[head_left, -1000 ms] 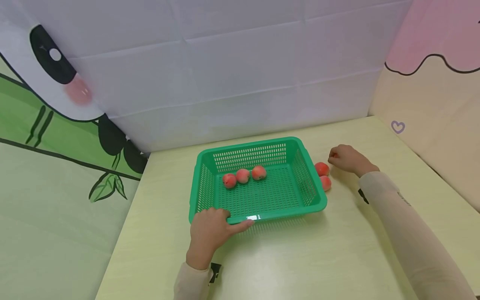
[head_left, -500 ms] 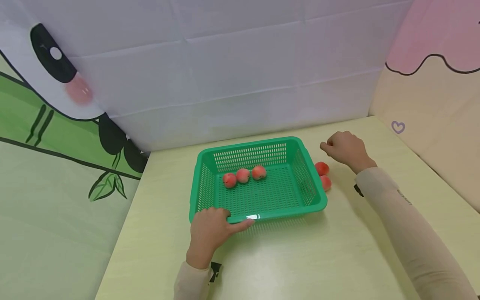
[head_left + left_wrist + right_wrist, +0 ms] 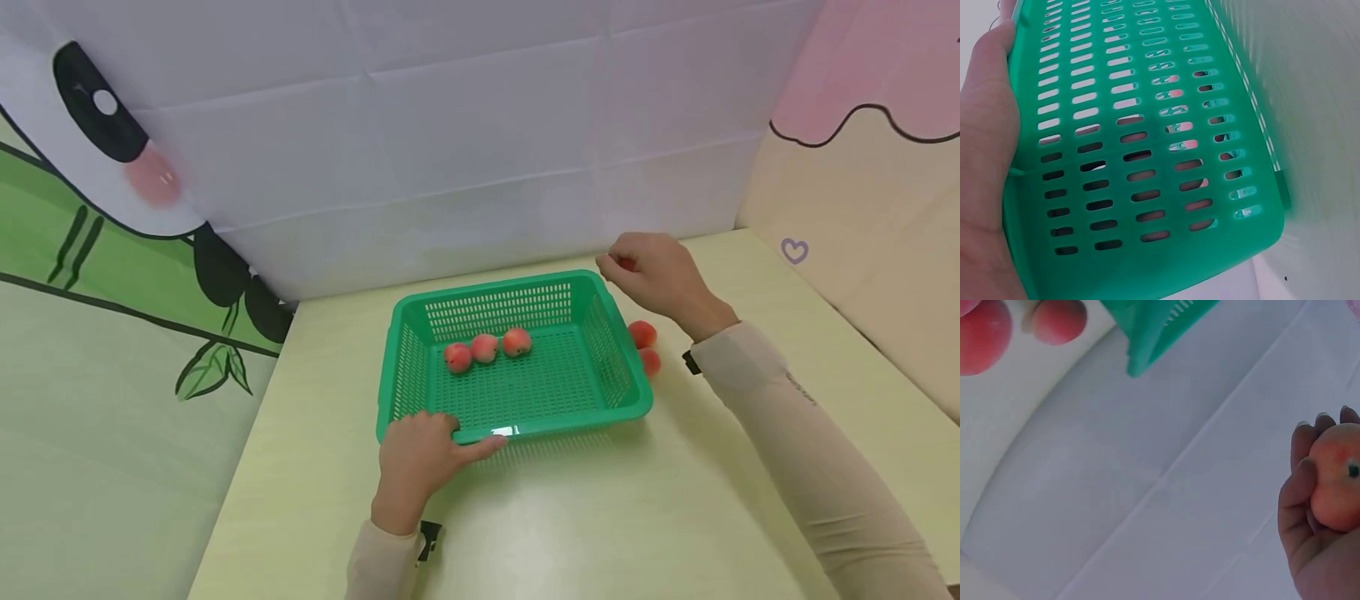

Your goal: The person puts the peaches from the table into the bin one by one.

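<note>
A green plastic basket (image 3: 517,429) with slotted walls stands on the table, three peaches (image 3: 484,348) in a row inside it. My left hand (image 3: 416,458) grips its near rim at the left, thumb along the outside. In the left wrist view the basket's slotted wall (image 3: 1147,269) fills most of the picture beside that hand (image 3: 985,150). My right hand (image 3: 660,275) is raised just past the basket's back right corner. The right wrist view shows a peach (image 3: 1338,481) held in its curled fingers; the head view mostly hides this fruit.
Two more peaches (image 3: 642,335) lie on the table against the basket's right side. A pale wall cloth (image 3: 480,167) hangs behind the table (image 3: 570,533), and printed cloths flank it left and right.
My right hand has risen from beside the two outer peaches and moved left toward the basket's back right corner, carrying a peach. My left hand keeps its place on the rim.
</note>
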{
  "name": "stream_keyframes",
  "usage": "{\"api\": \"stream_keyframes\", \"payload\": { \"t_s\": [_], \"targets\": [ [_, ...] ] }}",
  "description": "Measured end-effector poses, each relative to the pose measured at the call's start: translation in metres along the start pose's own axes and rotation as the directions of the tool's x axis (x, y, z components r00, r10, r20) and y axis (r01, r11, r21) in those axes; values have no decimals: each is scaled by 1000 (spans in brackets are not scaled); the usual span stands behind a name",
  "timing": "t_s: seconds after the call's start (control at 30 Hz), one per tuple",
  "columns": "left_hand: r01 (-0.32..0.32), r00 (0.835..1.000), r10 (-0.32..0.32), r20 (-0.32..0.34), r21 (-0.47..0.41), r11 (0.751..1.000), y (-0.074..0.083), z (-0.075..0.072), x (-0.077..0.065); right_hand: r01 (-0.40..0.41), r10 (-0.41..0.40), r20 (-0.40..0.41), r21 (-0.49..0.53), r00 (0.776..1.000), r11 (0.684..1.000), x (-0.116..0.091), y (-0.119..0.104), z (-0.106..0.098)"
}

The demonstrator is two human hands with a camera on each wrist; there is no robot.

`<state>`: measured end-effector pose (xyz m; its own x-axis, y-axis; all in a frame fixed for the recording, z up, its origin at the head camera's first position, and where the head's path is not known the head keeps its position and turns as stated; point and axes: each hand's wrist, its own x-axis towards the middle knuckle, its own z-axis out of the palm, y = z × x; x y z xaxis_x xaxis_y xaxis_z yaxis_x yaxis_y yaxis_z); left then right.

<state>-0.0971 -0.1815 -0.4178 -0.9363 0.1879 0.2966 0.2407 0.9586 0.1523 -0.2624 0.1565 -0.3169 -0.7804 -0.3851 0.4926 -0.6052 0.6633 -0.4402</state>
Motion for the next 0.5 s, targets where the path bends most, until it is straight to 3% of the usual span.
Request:
{"api": "stream_keyframes", "payload": {
  "t_s": [0.17, 0.5],
  "targets": [
    [-13, 1000, 13, -19, -4, 1000, -2, 0, 0, 126, -127, -3, 125, 992, 984, 9, -23, -1],
    [13, 1000, -13, 17, -3, 1000, 0, -1, 1, 288, -302, -1, 299, 953, 910, 26, -53, 8]
  ]
}}
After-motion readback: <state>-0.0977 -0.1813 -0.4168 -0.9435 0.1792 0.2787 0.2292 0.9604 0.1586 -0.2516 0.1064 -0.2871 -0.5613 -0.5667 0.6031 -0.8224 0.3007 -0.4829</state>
